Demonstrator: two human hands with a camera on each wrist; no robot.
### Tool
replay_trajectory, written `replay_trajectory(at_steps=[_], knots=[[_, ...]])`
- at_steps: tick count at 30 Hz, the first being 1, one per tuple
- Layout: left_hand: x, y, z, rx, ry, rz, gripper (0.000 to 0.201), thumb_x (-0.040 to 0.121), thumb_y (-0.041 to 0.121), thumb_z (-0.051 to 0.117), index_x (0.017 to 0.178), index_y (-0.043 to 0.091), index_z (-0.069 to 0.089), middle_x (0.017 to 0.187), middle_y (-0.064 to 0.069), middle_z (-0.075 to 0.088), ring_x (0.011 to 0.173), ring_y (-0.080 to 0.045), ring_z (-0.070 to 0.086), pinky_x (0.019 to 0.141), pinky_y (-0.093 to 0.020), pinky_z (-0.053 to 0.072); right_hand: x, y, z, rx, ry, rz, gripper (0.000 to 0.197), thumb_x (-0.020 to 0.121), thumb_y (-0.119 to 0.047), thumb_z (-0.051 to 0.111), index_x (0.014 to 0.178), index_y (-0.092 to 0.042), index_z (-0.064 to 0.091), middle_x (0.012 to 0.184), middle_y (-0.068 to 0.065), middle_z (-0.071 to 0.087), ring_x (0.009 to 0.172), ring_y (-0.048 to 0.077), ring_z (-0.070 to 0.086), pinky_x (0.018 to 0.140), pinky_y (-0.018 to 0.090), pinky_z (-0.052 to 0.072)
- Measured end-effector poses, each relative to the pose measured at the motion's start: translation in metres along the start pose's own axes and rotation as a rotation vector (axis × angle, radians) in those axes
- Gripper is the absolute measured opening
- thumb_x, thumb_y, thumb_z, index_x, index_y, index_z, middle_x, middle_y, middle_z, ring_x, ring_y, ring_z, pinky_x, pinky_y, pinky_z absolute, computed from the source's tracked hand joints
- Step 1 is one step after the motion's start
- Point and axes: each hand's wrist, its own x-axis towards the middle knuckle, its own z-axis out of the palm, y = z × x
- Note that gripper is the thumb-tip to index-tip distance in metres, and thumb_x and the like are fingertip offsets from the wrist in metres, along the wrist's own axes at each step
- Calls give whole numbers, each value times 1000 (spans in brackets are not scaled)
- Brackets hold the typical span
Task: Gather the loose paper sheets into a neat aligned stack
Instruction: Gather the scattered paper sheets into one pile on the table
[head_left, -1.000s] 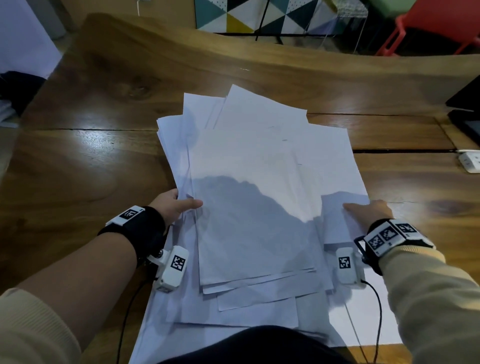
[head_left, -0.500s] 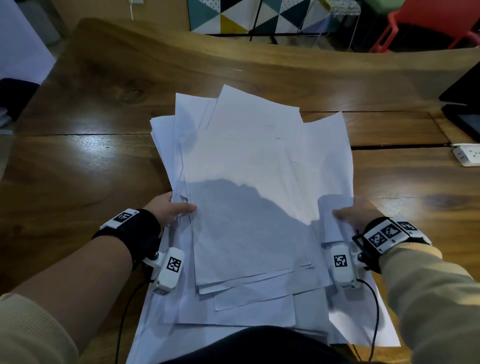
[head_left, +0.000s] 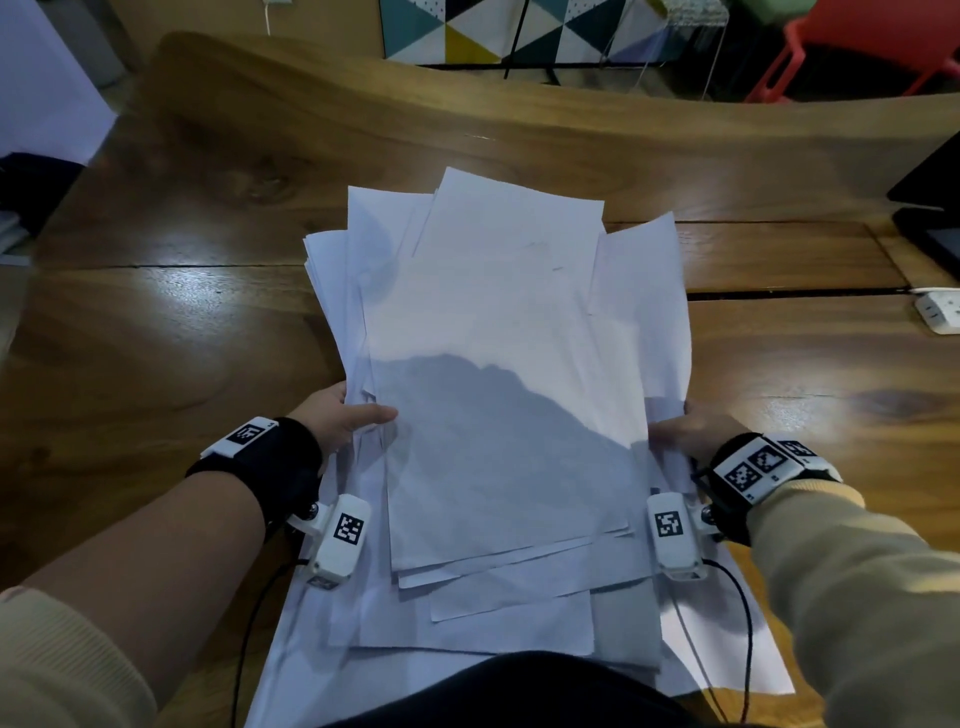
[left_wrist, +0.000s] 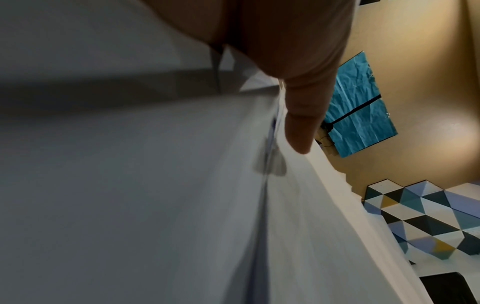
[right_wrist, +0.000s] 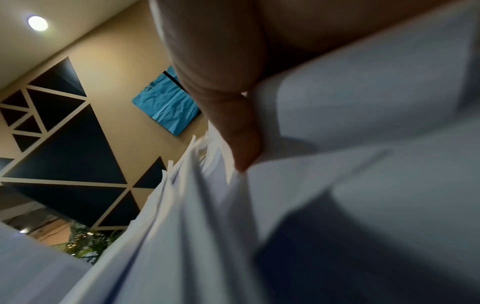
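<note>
A fanned pile of white paper sheets (head_left: 498, 364) lies on the wooden table (head_left: 156, 338), its edges uneven at top and bottom. My left hand (head_left: 345, 415) grips the pile's left edge, thumb on top of the top sheet and fingers hidden beneath. My right hand (head_left: 685, 428) grips the right edge the same way, thumb on top. In the left wrist view the thumb (left_wrist: 301, 123) presses on the paper sheets (left_wrist: 155, 205). The right wrist view shows my thumb (right_wrist: 241, 139) on several splayed sheet edges (right_wrist: 187, 185). More sheets (head_left: 467, 634) lie flat under the pile near me.
A white power strip (head_left: 937, 312) sits at the table's right edge, with a dark device (head_left: 930, 208) behind it. A red chair (head_left: 857, 47) and a patterned panel (head_left: 493, 28) stand beyond the far table edge. Bare wood surrounds the pile left and right.
Both hands have pushed inward, narrowing the pile. The right hand slid left and the right-side sheets have lifted and drawn in over the pile.
</note>
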Motion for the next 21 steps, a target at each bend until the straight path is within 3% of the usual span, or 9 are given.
replay_trajectory(at_steps=[3, 6, 9, 11, 13, 15, 16, 18, 21], knots=[[1, -1, 0, 22, 12, 2, 27, 72, 1, 69, 98, 10, 66, 104, -19, 69, 95, -39, 64, 93, -49, 49, 4, -8, 8, -18, 39, -36, 29, 75, -6, 69, 101, -4, 56, 93, 15, 66, 91, 36, 63, 88, 47, 52], [-1, -2, 1, 18, 26, 10, 26, 74, -2, 66, 97, 10, 64, 99, -17, 68, 88, -37, 64, 89, -47, 50, 9, -12, 0, 9, 155, -50, 29, 75, -3, 68, 97, -12, 50, 93, 13, 60, 89, 32, 58, 83, 40, 51], [-1, -4, 0, 5, 37, 19, 32, 72, -1, 67, 103, 7, 63, 97, -17, 68, 88, -38, 64, 89, -48, 50, 15, -8, -13, -5, 223, -23, 32, 75, -13, 69, 102, -5, 54, 92, 16, 59, 82, 32, 58, 70, 36, 48], [0, -4, 0, 0, 43, 25, 33, 69, -1, 68, 101, 5, 64, 93, -16, 68, 86, -37, 63, 86, -46, 51, 16, -6, -19, 37, 118, 41, 46, 70, -27, 74, 105, -1, 56, 86, 16, 60, 77, 32, 59, 65, 35, 49], [0, -4, 1, 8, 46, 37, 29, 66, 0, 70, 94, 7, 65, 88, -14, 68, 82, -35, 63, 82, -42, 51, 19, -2, -21, 29, 1, 89, 63, 60, -31, 80, 110, -1, 58, 94, 21, 65, 85, 37, 64, 76, 48, 55], [0, -3, 3, 16, 40, 45, 23, 71, 0, 69, 89, 13, 65, 88, -11, 68, 82, -34, 64, 84, -42, 50, 19, -6, -20, -99, -28, 50, 55, 67, -18, 78, 114, -1, 56, 104, 22, 65, 93, 39, 64, 87, 53, 52], [1, -3, 3, 23, 41, 47, 21, 73, 1, 68, 88, 15, 65, 88, -10, 69, 82, -34, 64, 85, -43, 51, 15, -11, -22, -182, 11, 22, 46, 73, -12, 74, 114, 0, 55, 105, 20, 64, 93, 37, 63, 87, 49, 52], [3, -5, 3, 31, 55, 49, 21, 74, 1, 68, 87, 17, 65, 90, -10, 69, 84, -34, 65, 86, -44, 51, 15, -21, -34, -307, 170, -17, 29, 80, -6, 65, 106, -2, 53, 94, 15, 61, 83, 31, 60, 74, 39, 52], [3, -6, 4, 32, 75, 50, 22, 72, 0, 69, 88, 16, 66, 95, -15, 70, 88, -35, 66, 89, -47, 51, 8, -39, -66, -190, 496, -96, 25, 80, -5, 59, 104, 2, 57, 93, 18, 62, 77, 30, 56, 69, 36, 47]])
